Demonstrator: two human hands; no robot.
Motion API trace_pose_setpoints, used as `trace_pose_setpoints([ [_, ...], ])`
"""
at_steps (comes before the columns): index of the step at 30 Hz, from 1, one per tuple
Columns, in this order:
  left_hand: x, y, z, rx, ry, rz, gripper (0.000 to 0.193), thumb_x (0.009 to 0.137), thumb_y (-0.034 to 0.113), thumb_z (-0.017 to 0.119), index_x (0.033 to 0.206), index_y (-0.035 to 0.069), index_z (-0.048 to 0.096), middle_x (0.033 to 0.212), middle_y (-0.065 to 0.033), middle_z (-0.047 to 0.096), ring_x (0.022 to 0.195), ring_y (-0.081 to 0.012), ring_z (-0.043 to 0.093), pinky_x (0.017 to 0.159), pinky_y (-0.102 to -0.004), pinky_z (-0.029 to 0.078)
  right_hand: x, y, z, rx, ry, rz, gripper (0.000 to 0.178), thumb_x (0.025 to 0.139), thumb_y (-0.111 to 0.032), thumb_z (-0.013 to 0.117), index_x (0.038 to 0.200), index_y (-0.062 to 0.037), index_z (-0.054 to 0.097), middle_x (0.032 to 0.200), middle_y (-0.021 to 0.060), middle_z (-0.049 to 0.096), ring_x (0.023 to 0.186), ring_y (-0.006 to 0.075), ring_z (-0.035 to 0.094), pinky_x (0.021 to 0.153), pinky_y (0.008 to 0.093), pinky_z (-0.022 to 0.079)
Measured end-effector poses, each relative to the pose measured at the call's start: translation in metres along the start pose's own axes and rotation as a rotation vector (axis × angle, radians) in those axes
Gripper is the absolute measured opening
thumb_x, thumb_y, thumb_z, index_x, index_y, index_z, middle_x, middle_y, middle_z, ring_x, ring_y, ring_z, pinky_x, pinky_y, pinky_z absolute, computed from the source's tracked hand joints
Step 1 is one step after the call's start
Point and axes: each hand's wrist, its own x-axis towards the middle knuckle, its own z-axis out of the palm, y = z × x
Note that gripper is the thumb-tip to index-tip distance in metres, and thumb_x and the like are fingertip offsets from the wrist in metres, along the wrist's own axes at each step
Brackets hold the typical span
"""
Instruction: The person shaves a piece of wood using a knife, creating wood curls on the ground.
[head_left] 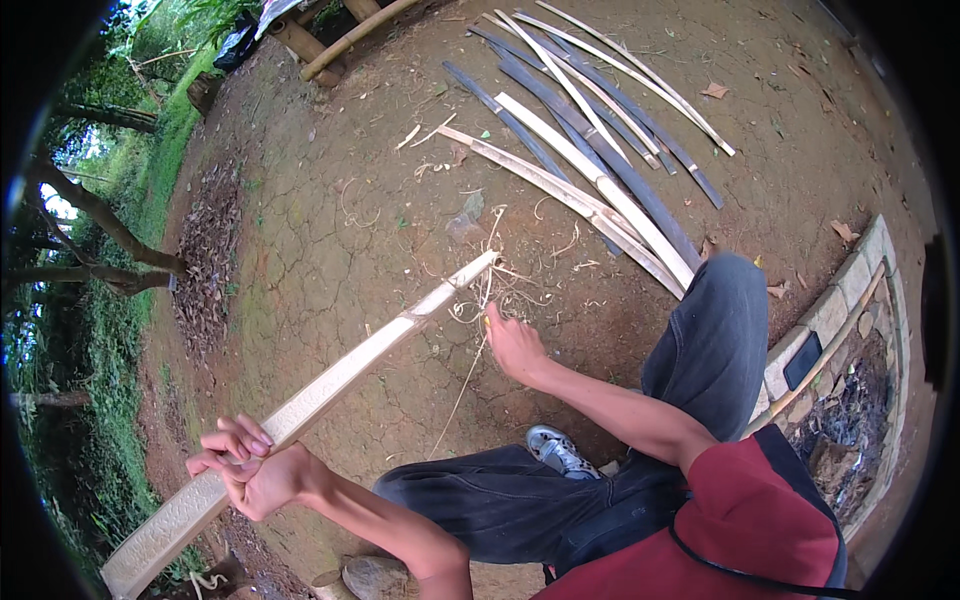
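Observation:
A long pale split-bamboo slat [345, 375] slants across the ground, from the lower left up to the middle. My left hand [262, 468] is closed around its nearer part, palm underneath and fingers curling over the edge. Close to the slat's far tip, my right hand [515, 345] is closed. A thin sliver and a small yellow bit show at its fingers, but what it grips is mostly hidden. Curly shavings [510, 290] lie about the far tip, and one long thin strand trails down below the right hand.
Several pale and dark bamboo strips [600, 180] lie on the cracked earth ahead right. A stone-edged fire pit [830, 320] with a dark phone [803, 360] on its rim is to my right. Trees [110, 230] stand left; a bamboo frame [350, 45] is at the far end.

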Motion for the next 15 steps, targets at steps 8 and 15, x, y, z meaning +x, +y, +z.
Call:
trace_pose_setpoints([
  [8, -0.004, 0.003, 0.013, 0.059, -0.1, 0.044, 0.018, 0.089, 0.006, 0.037, 0.073, 0.01, 0.034, 0.06, -0.001, 0.028, 0.049, -0.0102, 0.029, 0.04, -0.0207, 0.026, 0.039, 0.004, 0.022, 0.0, -0.045, 0.191, 0.02, 0.095, -0.018, 0.045, 0.102, 0.0, 0.044, 0.079, 0.0248, 0.063, 0.074, 0.0353, 0.067, 0.054, 0.0461, 0.053],
  [15, -0.001, 0.002, 0.014, -0.001, -0.104, -0.018, 0.027, 0.052, -0.003, 0.037, 0.077, 0.007, 0.032, 0.064, -0.0044, 0.028, 0.052, -0.012, 0.03, 0.041, -0.0176, 0.029, 0.047, 0.029, 0.034, -0.036, -0.097, 0.169, 0.019, 0.095, -0.018, 0.042, 0.101, 0.0002, 0.044, 0.08, 0.0227, 0.064, 0.078, 0.0399, 0.065, 0.064, 0.0501, 0.052],
])
